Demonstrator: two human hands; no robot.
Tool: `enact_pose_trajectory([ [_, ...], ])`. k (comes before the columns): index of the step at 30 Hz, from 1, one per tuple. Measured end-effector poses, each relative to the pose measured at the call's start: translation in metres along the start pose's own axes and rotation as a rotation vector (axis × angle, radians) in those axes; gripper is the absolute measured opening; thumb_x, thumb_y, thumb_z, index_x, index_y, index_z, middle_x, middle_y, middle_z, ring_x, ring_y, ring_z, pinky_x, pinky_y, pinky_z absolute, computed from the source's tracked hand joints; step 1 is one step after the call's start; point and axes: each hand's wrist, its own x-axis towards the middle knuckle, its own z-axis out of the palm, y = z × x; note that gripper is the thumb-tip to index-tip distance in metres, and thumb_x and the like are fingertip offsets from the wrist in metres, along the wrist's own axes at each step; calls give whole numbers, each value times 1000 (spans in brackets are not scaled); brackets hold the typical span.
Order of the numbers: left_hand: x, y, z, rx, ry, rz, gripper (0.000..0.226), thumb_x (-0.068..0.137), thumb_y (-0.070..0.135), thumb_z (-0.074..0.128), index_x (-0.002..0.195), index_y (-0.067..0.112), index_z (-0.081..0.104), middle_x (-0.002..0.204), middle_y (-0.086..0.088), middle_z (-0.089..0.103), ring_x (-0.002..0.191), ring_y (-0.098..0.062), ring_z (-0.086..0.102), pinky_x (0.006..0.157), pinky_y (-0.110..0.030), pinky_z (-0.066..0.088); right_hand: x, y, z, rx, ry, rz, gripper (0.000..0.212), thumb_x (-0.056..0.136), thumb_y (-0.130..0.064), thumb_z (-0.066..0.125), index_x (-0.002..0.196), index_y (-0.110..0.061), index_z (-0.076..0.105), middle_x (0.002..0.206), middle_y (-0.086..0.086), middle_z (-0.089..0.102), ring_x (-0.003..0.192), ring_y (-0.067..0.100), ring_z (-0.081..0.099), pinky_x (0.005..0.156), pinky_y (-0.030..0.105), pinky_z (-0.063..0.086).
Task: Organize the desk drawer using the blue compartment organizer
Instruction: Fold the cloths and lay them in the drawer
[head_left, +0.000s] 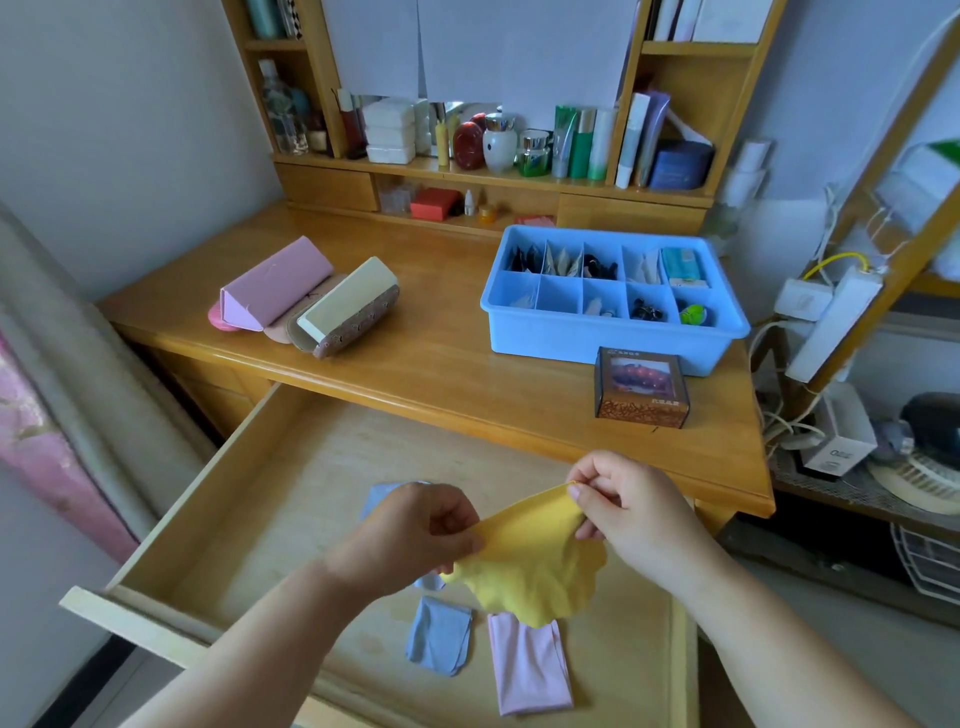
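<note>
Two hands are pinching one yellow cloth (535, 566) above the open drawer (249, 514): left hand (415, 535) gripping its left edge, right hand (623, 512) its top corner. Below them are lying two blue cloths (440, 636), one half hidden, and one pink cloth (527, 670). Beyond the right hand, the blue compartment organizer (613, 306) is sitting on the desk (441, 358), its ten cells holding small, indistinct items.

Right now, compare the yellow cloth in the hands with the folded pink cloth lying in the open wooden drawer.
The yellow cloth is held up, pinched by the left hand and right hand; the pink cloth lies untouched on the drawer floor. The yellow cloth hangs rumpled with wavy edges; the pink cloth is a flat, neat rectangle. Both are thin, plain-coloured fabric.
</note>
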Motion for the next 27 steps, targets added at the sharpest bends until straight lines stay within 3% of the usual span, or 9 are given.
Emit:
enact_pose_trajectory([
  [3, 8, -11, 4, 184, -25, -28, 29, 79, 14, 71, 62, 30, 55, 50, 16, 51, 51, 4, 49, 52, -9, 36, 8, 10, 2, 4, -17, 43, 16, 91, -11, 56, 78, -19, 59, 67, 4, 68, 58, 8, 67, 68, 43, 55],
  [5, 15, -20, 5, 229, -14, -63, 19, 82, 17, 69, 70, 24, 56, 54, 14, 54, 52, 6, 54, 53, -8, 40, 13, 16, 4, -6, -17, 59, 14, 90, -13, 59, 77, -18, 59, 66, 3, 67, 59, 8, 67, 69, 40, 55],
  [8, 26, -30, 7, 72, 44, -131, 14, 86, 14, 64, 74, 17, 60, 60, 3, 63, 56, -7, 64, 60, -24, 54, 21, 25, 5, -25, -25, 66, 14, 83, -15, 69, 75, -22, 60, 67, 0, 67, 60, 9, 64, 63, 30, 51],
  [11, 34, -37, 5, 97, 290, -39, 28, 80, 11, 71, 63, 29, 57, 56, 7, 61, 54, -1, 55, 54, -14, 40, 25, 33, 4, -59, 22, 4, 20, 82, -13, 68, 72, -27, 59, 65, -6, 65, 59, 7, 59, 57, 23, 44],
  [15, 27, -46, 7, 100, 425, 198, 16, 76, 4, 72, 74, 19, 66, 75, 8, 64, 73, -3, 61, 66, -10, 46, 10, 48, 10, -89, 85, -121, 29, 85, -10, 65, 77, -35, 54, 83, -10, 68, 78, 5, 64, 66, 20, 51],
  [19, 15, -73, 33, 179, 257, 187, 9, 77, 4, 72, 80, 13, 72, 83, 7, 65, 80, -3, 60, 76, -16, 46, -12, 85, 35, -201, -31, -13, 43, 82, -10, 67, 72, -45, 46, 92, -11, 70, 87, 1, 64, 77, 21, 51],
  [22, 15, -96, 56, 319, 86, 94, 8, 86, 15, 63, 88, 15, 71, 86, 12, 59, 81, -4, 56, 71, -4, 35, -18, 110, 59, -316, -223, 139, 35, 83, -15, 64, 69, -42, 45, 80, -16, 61, 78, -1, 58, 68, 9, 42],
  [25, 27, -106, 63, 324, 53, 20, 13, 88, 17, 59, 91, 14, 71, 88, 9, 64, 80, -3, 54, 67, -3, 32, -13, 120, 70, -308, -194, 275, 36, 81, -18, 67, 61, -40, 47, 64, -13, 57, 61, -4, 51, 58, 9, 39],
  [27, 40, -107, 60, 306, 97, -33, 11, 87, 15, 59, 84, 13, 69, 77, 10, 62, 76, -8, 57, 64, -9, 36, -4, 124, 71, -258, -109, 346, 32, 81, -20, 69, 60, -37, 50, 57, -11, 56, 54, -5, 50, 54, 11, 39],
])
